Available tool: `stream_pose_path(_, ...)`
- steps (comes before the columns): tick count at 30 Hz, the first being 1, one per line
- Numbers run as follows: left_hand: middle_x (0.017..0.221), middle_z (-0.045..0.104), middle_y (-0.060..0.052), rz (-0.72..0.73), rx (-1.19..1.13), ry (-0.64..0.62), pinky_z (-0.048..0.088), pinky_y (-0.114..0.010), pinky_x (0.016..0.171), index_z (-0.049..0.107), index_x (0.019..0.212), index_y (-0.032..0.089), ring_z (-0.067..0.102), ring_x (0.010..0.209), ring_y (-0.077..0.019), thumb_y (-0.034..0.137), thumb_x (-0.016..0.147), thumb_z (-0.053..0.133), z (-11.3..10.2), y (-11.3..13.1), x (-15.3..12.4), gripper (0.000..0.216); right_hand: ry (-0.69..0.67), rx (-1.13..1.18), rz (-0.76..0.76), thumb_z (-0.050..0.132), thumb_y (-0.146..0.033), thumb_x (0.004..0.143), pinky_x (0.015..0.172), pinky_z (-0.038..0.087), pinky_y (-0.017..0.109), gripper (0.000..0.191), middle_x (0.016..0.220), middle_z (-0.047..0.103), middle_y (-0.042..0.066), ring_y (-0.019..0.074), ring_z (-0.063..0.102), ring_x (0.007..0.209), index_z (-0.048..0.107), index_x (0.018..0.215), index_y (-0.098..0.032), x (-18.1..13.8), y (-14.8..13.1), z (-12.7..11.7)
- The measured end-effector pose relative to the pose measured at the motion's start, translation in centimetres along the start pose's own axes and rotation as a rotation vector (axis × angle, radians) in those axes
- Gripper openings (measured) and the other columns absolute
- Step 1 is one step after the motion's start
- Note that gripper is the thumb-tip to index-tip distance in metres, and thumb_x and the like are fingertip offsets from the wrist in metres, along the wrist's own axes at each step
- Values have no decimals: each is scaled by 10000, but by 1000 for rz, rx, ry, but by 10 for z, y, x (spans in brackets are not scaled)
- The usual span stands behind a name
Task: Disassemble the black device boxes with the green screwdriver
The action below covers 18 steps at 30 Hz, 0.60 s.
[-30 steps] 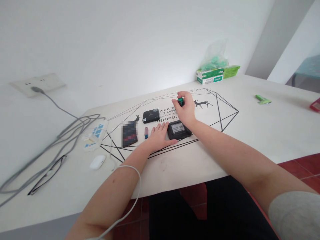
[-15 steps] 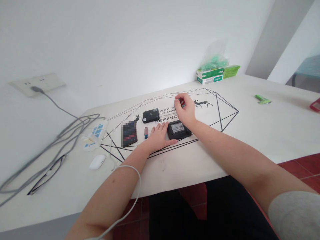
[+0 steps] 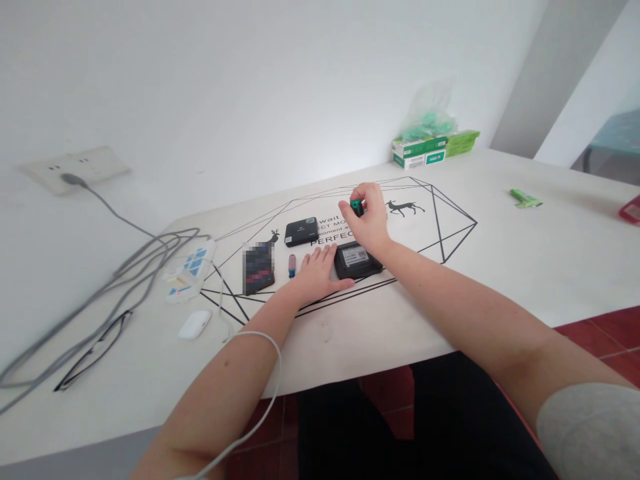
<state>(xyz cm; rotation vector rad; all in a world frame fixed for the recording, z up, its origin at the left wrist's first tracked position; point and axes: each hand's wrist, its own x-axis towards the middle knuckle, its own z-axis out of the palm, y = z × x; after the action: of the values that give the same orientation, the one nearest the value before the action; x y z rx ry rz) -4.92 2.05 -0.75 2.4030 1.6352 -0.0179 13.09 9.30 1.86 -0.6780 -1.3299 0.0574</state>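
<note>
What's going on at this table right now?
A person sits at a white table. The right hand pinches a small green-handled tool upright over a black device with a label on it. The left hand lies flat on the table, its thumb against that device. A second black box and a small screwdriver lie nearby.

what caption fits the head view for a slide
Right hand pinches a green tool above a black box; left hand steadies it.

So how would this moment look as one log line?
right hand: grips green-handled tool above black device | left hand: flat on table, thumb touching device
</note>
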Motion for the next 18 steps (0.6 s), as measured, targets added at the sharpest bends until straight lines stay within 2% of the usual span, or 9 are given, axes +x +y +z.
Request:
stream_pose_path(2, 1765, 101, -198, -4, 0, -2, 104, -584, 1305, 76, 1697, 114, 61, 1641, -405, 872, 847, 472, 0, 0, 0, 1206, -21, 63, 35, 585, -248, 927, 870, 523, 386, 15, 944, 653, 35, 197, 627, 919, 574, 934, -241, -2, 3, -1)
stream_pose_path(5, 1767, 106, -194, -10, 5, 1, 104, -579, 1306, 80, 1698, 121, 62, 1641, -404, 870, 844, 477, 1, -1, 1, 1204, -60, 145, 137, 472, -245, 988, 820, 537, 368, 134, 924, 717, 12, 174, 669, 814, 605, 1003, -249, -4, 7, -2)
stream_pose_path(7, 1768, 99, -190, -9, 7, 2, 106, -579, 1305, 77, 1699, 130, 60, 1642, -401, 864, 847, 479, 1, -2, 1, 1194, -52, 125, 156, 459, -238, 988, 789, 528, 366, 145, 882, 711, -2, 166, 654, 737, 603, 994, -253, -4, 7, -2)
stream_pose_path(12, 1765, 114, -194, -6, 7, 12, 119, -591, 1300, 84, 1699, 133, 68, 1639, -410, 869, 843, 486, 2, -1, 1, 1199, 28, -44, 72, 550, -235, 931, 889, 478, 421, 60, 949, 666, 39, 212, 620, 881, 585, 979, -239, -3, 1, -2)
stream_pose_path(18, 1765, 109, -199, -6, 2, 10, 123, -593, 1301, 92, 1699, 128, 68, 1638, -413, 878, 839, 477, 1, 0, 1, 1204, 17, -63, 0, 578, -247, 920, 860, 484, 404, 80, 957, 579, 37, 212, 567, 911, 521, 976, -250, -2, 9, 0)
